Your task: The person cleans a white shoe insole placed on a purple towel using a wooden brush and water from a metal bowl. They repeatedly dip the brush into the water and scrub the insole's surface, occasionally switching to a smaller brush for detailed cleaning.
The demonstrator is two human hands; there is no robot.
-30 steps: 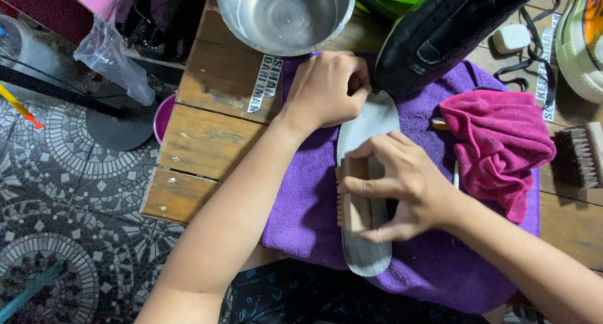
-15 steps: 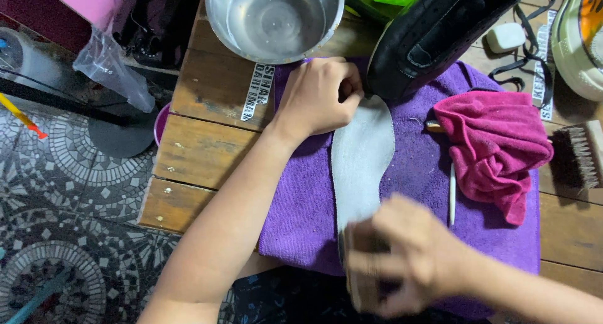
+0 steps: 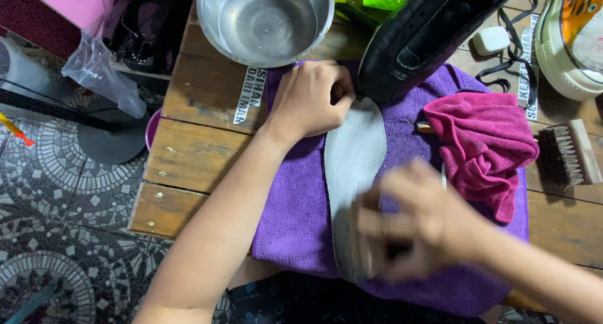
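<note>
A grey shoe insole (image 3: 355, 154) lies lengthwise on a purple cloth (image 3: 295, 223) spread over a wooden table. My left hand (image 3: 311, 101) presses down on the insole's far end, fingers curled. Over the near end, my right hand (image 3: 418, 220) is blurred by motion; it grips a small scrubbing brush, mostly hidden under the fingers. A black shoe (image 3: 427, 35) rests just beyond the insole's far end.
A steel bowl of water (image 3: 267, 19) stands at the table's far edge. A crumpled pink cloth (image 3: 483, 148) lies right of the insole, a bristle brush (image 3: 565, 154) beyond it, and a light sneaker (image 3: 575, 41) at far right. Patterned floor tiles (image 3: 56, 192) lie to the left.
My right hand with the brush slid toward me along the insole, then started back up. My left hand stayed on the far end.
</note>
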